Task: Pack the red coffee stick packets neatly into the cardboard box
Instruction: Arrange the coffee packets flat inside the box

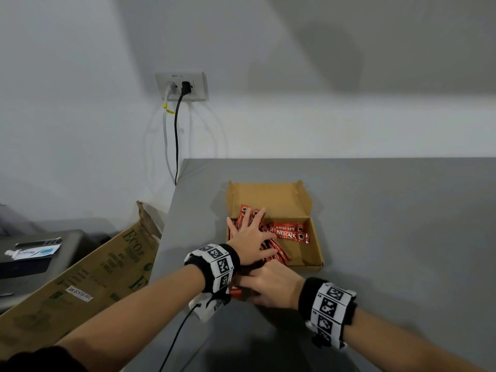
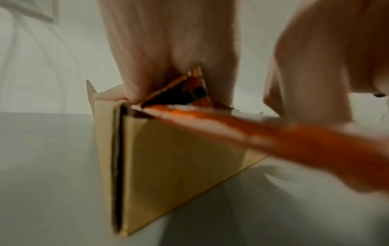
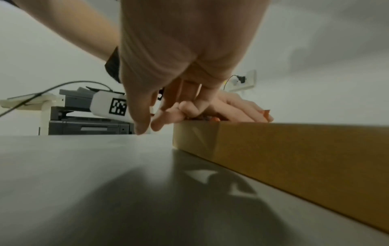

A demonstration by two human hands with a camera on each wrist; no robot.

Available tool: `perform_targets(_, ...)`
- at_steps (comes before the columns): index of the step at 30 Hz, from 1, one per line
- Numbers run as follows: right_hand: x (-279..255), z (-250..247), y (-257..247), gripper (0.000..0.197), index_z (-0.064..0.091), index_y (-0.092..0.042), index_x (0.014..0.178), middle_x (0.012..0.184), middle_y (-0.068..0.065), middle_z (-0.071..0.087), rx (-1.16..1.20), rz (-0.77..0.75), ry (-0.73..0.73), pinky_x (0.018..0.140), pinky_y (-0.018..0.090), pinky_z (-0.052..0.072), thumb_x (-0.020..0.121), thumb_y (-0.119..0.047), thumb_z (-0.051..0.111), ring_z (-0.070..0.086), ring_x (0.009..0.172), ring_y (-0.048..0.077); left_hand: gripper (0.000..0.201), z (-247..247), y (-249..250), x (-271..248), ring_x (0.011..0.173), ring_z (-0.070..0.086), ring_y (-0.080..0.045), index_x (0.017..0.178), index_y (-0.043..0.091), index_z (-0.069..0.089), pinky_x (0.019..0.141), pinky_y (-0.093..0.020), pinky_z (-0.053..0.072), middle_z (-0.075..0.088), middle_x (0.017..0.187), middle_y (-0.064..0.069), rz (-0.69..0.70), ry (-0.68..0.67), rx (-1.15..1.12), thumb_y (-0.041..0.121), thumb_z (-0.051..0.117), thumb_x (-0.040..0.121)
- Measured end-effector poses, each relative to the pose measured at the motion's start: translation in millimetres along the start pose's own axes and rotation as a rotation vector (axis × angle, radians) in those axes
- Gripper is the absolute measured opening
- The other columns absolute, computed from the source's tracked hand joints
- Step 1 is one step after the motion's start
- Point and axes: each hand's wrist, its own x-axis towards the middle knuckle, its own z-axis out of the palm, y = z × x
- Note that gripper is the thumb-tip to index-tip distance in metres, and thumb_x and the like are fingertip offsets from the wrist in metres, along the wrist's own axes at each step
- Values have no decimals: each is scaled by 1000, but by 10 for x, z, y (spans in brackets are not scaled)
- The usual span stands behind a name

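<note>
An open cardboard box (image 1: pixel 318 245) sits on the grey table (image 1: pixel 389 224), seen side-on as box (image 2: pixel 168 158) and box (image 3: pixel 294 146). Several red coffee stick packets (image 1: pixel 290 233) lie inside, most of them heaped at the left. My left hand (image 1: pixel 247 234) lies flat on that heap with fingers spread, as left hand (image 3: pixel 238 108) also shows. My right hand (image 1: pixel 271 285) is at the box's near left corner, partly under the left wrist; its fingers (image 3: pixel 145 123) curl toward the rim and table. One red packet (image 1: pixel 237 292), blurred as packet (image 2: pixel 273 138), pokes out over the near edge.
A large printed carton (image 1: pixel 94 267) leans against the table's left edge. A grey printer (image 1: pixel 32 253) stands beyond it. Two cables hang from a wall outlet (image 1: pixel 182 87) behind the table. A black wrist cable (image 1: pixel 177 336) trails over the near table.
</note>
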Motion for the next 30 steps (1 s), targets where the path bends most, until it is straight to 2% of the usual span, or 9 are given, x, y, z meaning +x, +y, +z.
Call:
perform_targets(3, 109, 54, 24, 36, 54, -12, 127, 115, 15, 65, -111, 99, -41, 88, 47, 48, 95, -25, 43, 62, 103, 33, 46, 1, 2, 0, 142, -18, -37, 133, 38, 46, 100, -75, -4, -12, 157, -1, -1, -3, 11, 55, 45, 90)
perform_targets(5, 90, -13, -12, 41, 68, -15, 106, 100, 5, 70, -67, 32, 39, 79, 37, 53, 92, -28, 32, 67, 90, 23, 46, -6, -1, 5, 142, -18, -37, 133, 38, 46, 100, -75, -4, -13, 157, -1, 0, -2, 22, 55, 45, 90)
perform_targets(9, -136, -32, 4, 22, 68, -21, 94, 80, -5, 63, 21, -180, 306, 61, 15, 42, 89, -28, 48, 56, 66, 5, 46, -6, 8, 10, 141, -19, -38, 134, 38, 45, 100, -76, -5, -14, 157, -2, -3, -15, 23, 55, 44, 91)
perform_targets(14, -373, -222, 367, 13, 56, -13, 96, 98, -1, 58, 90, 93, 612, 58, 12, 44, 91, -23, 50, 55, 73, 6, 41, 5, 8, -9, 141, -21, -38, 133, 40, 46, 99, -76, -10, -16, 157, -1, 2, 4, -52, 45, 49, 92)
perform_targets(19, -205, -299, 657, 22, 46, -9, 116, 87, 5, 62, 166, 607, 356, 58, 23, 41, 96, -18, 43, 63, 72, 18, 47, 32, 4, 20, 141, -19, -37, 135, 38, 44, 100, -77, -1, -14, 157, -2, -9, -5, 49, 55, 44, 91)
perform_targets(21, -157, -285, 720, 40, 43, -13, 130, 93, -4, 50, 314, 602, 335, 68, 14, 38, 91, -16, 51, 50, 77, -2, 47, 25, 8, 14, 142, -18, -37, 134, 35, 46, 100, -76, 0, -12, 157, -3, -10, 4, 46, 53, 45, 91)
perform_targets(24, -136, -299, 816, 64, 37, -14, 141, 99, -5, 47, 362, 587, 276, 82, 15, 38, 82, -9, 61, 44, 84, 2, 48, 18, 13, -4, 142, -18, -38, 134, 32, 47, 100, -76, 1, -12, 157, -4, -13, 4, 49, 54, 44, 91)
perform_targets(27, -157, -316, 857, 58, 41, -10, 139, 103, 3, 60, 495, 612, 318, 86, 18, 48, 85, 0, 60, 56, 89, 10, 53, 14, 14, -7, 142, -17, -37, 136, 30, 46, 102, -75, 2, -14, 157, -3, -18, -1, 86, 57, 40, 92)
perform_targets(30, -209, -323, 886, 36, 60, -7, 121, 92, 6, 67, 567, 670, 404, 71, 12, 53, 86, -3, 63, 63, 68, 7, 49, 6, 18, -14, 141, -19, -38, 134, 32, 46, 101, -76, 0, -15, 157, -4, -8, 1, 47, 55, 41, 92)
